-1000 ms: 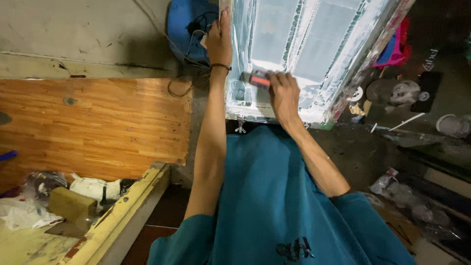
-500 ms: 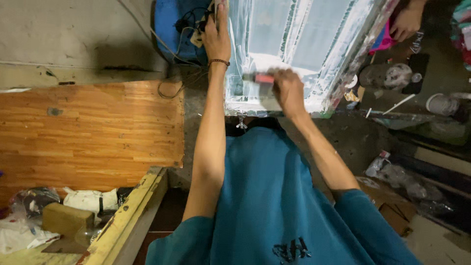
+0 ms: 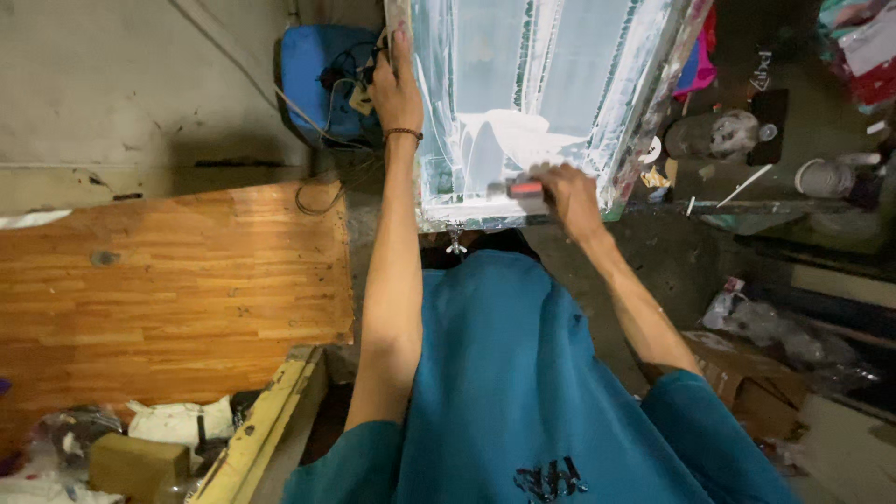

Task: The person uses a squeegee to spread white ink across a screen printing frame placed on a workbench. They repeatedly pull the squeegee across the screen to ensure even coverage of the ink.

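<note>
Far left: the wooden tabletop [image 3: 177,299] has slid leftward in view since a second ago, which reads as your head turning, not the board moving. Below it sits a yellow-painted beam [image 3: 266,425], with a brown block [image 3: 135,464] and crumpled white wrapping [image 3: 177,420] beside it.

Left-centre: your left hand [image 3: 397,89] lies with fingers laid flat along the left edge of the printing screen frame [image 3: 653,121], thumb side toward the mesh, a bead bracelet [image 3: 403,133] at the wrist. It grips nothing closed; it braces. Compared with a second ago it sits at the same place on the frame, so the frame is being held steady throughout. Behind it, a blue container [image 3: 317,79] with tangled cables [image 3: 345,79].

Centre: the frame stands tilted over your lap, its lower rail just above the teal garment, a small wing nut [image 3: 455,245] hanging under it. The mesh is wet and pale, with a fresh white arc swept across it.

Right of centre: your right hand [image 3: 569,196] is closed around a red-handled scraper [image 3: 523,189], pressed to the mesh near the lower rail. A second ago it was further left, nearer the left edge; now it has travelled rightward. Judgement: a cleaning or coating stroke is running along the bottom strip, about two-thirds across.

Far right: a grey can [image 3: 714,135] and a white cup [image 3: 826,177] on dark, cluttered ground.
</note>
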